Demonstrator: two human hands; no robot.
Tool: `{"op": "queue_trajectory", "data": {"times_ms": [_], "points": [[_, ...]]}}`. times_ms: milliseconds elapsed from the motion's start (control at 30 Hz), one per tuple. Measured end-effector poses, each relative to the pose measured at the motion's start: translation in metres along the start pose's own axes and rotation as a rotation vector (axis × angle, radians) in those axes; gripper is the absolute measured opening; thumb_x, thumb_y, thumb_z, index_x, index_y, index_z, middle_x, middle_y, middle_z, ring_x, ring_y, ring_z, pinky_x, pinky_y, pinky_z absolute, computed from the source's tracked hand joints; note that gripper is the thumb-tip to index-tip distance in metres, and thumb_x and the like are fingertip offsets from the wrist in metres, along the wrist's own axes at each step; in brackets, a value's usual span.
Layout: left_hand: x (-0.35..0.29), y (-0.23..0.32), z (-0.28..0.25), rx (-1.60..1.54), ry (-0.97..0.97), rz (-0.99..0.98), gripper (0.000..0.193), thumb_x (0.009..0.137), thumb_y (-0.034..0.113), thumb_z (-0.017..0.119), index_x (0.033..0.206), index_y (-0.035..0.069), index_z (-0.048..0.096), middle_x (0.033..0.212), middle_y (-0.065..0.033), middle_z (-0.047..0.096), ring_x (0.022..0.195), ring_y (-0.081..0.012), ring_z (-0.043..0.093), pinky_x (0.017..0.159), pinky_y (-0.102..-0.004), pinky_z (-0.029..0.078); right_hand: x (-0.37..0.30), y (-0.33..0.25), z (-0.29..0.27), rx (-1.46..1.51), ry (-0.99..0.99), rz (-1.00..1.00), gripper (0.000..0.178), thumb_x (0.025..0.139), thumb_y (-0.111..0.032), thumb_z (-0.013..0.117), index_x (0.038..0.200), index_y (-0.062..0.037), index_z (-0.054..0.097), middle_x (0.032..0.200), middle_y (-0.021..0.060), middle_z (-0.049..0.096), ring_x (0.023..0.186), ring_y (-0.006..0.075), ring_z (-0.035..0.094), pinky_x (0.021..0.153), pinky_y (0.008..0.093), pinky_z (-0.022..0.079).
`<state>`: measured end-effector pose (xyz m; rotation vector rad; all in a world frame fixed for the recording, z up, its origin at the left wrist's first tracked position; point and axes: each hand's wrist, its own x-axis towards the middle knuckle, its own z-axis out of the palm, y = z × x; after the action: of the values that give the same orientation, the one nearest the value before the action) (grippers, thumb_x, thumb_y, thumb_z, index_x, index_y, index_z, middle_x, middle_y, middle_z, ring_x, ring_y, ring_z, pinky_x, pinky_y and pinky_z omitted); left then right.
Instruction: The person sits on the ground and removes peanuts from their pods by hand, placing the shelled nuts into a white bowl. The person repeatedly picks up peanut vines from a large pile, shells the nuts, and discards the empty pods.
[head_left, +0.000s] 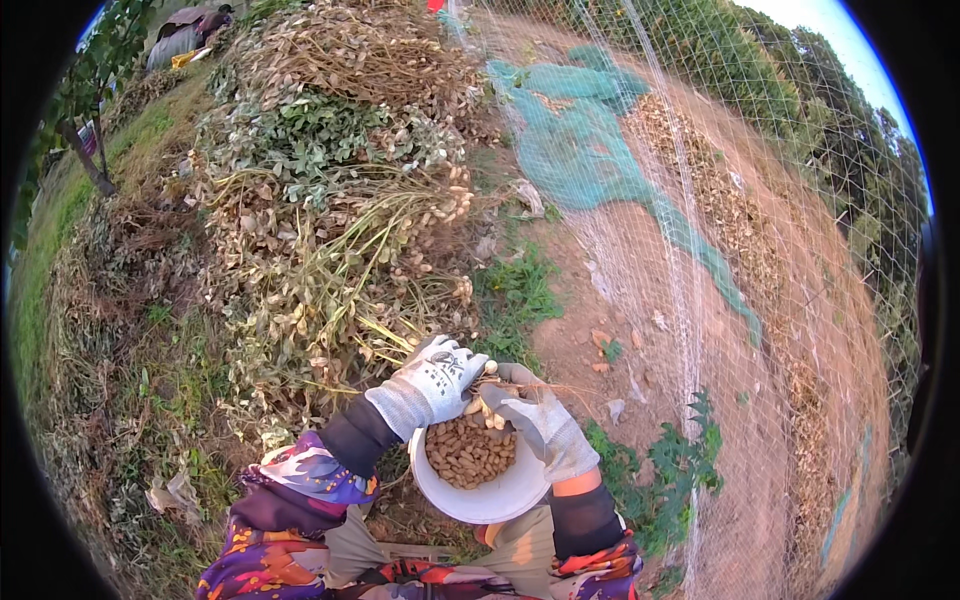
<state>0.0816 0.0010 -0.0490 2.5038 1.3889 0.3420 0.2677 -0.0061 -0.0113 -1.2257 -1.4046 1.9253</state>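
Observation:
A white bucket (505, 498) stands between my legs, with a layer of shelled-in peanuts (468, 452) at its bottom. Over its far rim, my left hand (437, 382) in a white glove is closed around a peanut plant (378, 328), whose stems trail back to the pile. Pods and thin roots stick out between my two hands. My right hand (545, 428), gloved in grey and white, is closed at a cluster of peanut pods (488, 408) on that plant, just above the bucket. The fingertips of both hands are partly hidden.
A long heap of pulled peanut plants (330, 150) stretches ahead on the left. To the right hangs a white mesh net (690, 300), with teal netting (580, 140) bunched behind it. Green weeds (665, 465) grow by my right arm. A small tree (88, 150) stands far left.

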Motion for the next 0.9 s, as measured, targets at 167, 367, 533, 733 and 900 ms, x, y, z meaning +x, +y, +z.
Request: {"op": "queue_trajectory", "data": {"times_ms": [167,367,533,733,900], "points": [[0.001,0.022,0.001,0.268,0.031,0.008,0.06,0.071,0.022,0.059,0.126,0.003,0.044,0.093,-0.0114,0.055,0.092,-0.027,0.051,0.087,-0.0382,0.037,0.011,0.031,0.006,-0.003,0.13,-0.186,0.052,0.08,-0.028,0.065,0.122,-0.0027,0.046,0.101,0.0034,0.057,0.084,0.0113,0.056,0.062,0.0245,0.051],[-0.006,0.021,-0.01,0.321,0.009,0.015,0.051,0.08,0.023,0.05,0.127,0.003,0.043,0.092,-0.011,0.056,0.085,-0.025,0.054,0.078,-0.0373,0.04,0.007,0.032,0.007,0.266,-0.075,-0.091,0.058,0.076,-0.011,0.069,0.125,-0.0047,0.038,0.105,0.0054,0.055,0.09,0.0131,0.057,0.068,0.0277,0.053],[-0.003,0.024,-0.007,0.312,-0.037,-0.025,0.053,0.08,0.023,0.053,0.128,0.002,0.042,0.092,-0.0105,0.056,0.086,-0.0252,0.054,0.08,-0.0375,0.04,0.017,0.073,0.003,0.293,-0.038,-0.194,0.071,0.077,-0.006,0.066,0.135,-0.0037,0.026,0.112,0.006,0.051,0.094,0.0134,0.057,0.077,0.0224,0.048],[-0.001,0.03,-0.011,0.222,-0.149,-0.055,0.06,0.077,0.027,0.058,0.128,-0.001,0.04,0.092,-0.0111,0.06,0.086,-0.026,0.057,0.078,-0.0372,0.041,0.005,0.043,-0.003,0.101,-0.003,-0.046,0.062,0.078,-0.008,0.063,0.131,-0.0031,0.033,0.111,0.0073,0.054,0.094,0.015,0.058,0.075,0.0263,0.048],[0.002,0.027,0.002,0.182,-0.168,-0.062,0.056,0.079,0.022,0.055,0.126,-0.004,0.04,0.085,-0.0101,0.06,0.077,-0.0272,0.058,0.073,-0.037,0.043,0.011,0.047,-0.01,-0.308,0.076,-0.154,0.055,0.078,-0.005,0.06,0.127,-0.0013,0.037,0.11,0.007,0.054,0.095,0.0121,0.056,0.069,0.0237,0.049]]}}
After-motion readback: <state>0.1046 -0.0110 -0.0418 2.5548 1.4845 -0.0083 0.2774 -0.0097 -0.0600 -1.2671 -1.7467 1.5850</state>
